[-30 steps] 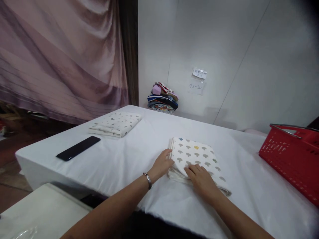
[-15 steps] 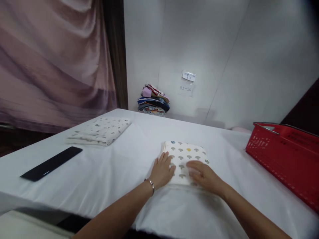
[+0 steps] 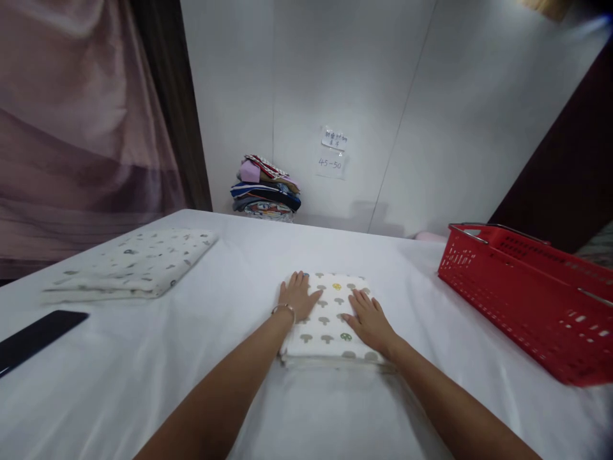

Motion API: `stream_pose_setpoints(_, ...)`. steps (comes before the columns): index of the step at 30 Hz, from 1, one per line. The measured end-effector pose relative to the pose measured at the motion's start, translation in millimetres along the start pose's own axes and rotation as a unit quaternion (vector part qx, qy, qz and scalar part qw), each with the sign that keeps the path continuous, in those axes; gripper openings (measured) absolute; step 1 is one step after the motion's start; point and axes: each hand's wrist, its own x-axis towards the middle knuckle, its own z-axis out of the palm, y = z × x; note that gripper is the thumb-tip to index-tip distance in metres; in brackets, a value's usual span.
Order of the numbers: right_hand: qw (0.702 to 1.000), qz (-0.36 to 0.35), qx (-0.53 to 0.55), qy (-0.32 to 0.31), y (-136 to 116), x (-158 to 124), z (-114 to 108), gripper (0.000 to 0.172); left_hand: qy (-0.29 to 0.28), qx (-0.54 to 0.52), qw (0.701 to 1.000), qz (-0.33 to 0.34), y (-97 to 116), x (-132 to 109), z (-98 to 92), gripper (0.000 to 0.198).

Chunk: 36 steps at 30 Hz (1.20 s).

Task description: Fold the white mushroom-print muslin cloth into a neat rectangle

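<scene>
A folded white cloth (image 3: 330,319) with grey mushroom prints and a few coloured ones lies on the white-covered table (image 3: 258,249) in front of me. My left hand (image 3: 297,297) rests flat on its left edge, fingers stretched away from me, a bracelet at the wrist. On the right side of the same cloth my right hand (image 3: 371,321) lies flat, fingers spread. Both palms touch the top layer, and neither hand grips it. The parts of the cloth beneath the hands are hidden.
Another folded white cloth (image 3: 143,259) with small dark prints lies at the left. Nearer me is a flat black phone-like slab (image 3: 38,335). A red perforated basket (image 3: 517,300) stands at the right. Stacked folded fabrics (image 3: 265,188) sit by the wall under paper notes (image 3: 332,153).
My right hand, blurred over the cloth before, now lies flat on its right side. My left hand has shifted further up the left edge. The view has turned to the right.
</scene>
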Motion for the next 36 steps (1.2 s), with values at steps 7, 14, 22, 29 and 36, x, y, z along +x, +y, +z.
stream_pose_setpoints(7,0.999,-0.001,0.034,-0.041,3,6,-7,0.069,0.012,0.016,1.000,0.006,-17,1,18.8,0.070)
stream_pose_setpoints(14,0.998,0.047,0.042,0.005,19,61,-7,0.068,0.009,-0.001,1.000,0.008,-16,-1,17.4,0.070)
stream_pose_setpoints(22,0.989,0.067,0.132,0.026,34,67,12,0.063,0.022,-0.063,0.998,0.009,-19,-1,14.5,0.062)
stream_pose_setpoints(29,0.900,0.229,0.361,0.081,60,63,6,0.071,0.064,-0.111,0.986,-0.104,-28,8,5.5,0.057)
stream_pose_setpoints(36,0.775,0.283,0.562,-0.057,74,64,-22,0.104,-0.041,-0.234,0.946,-0.223,-42,38,-26.9,0.078)
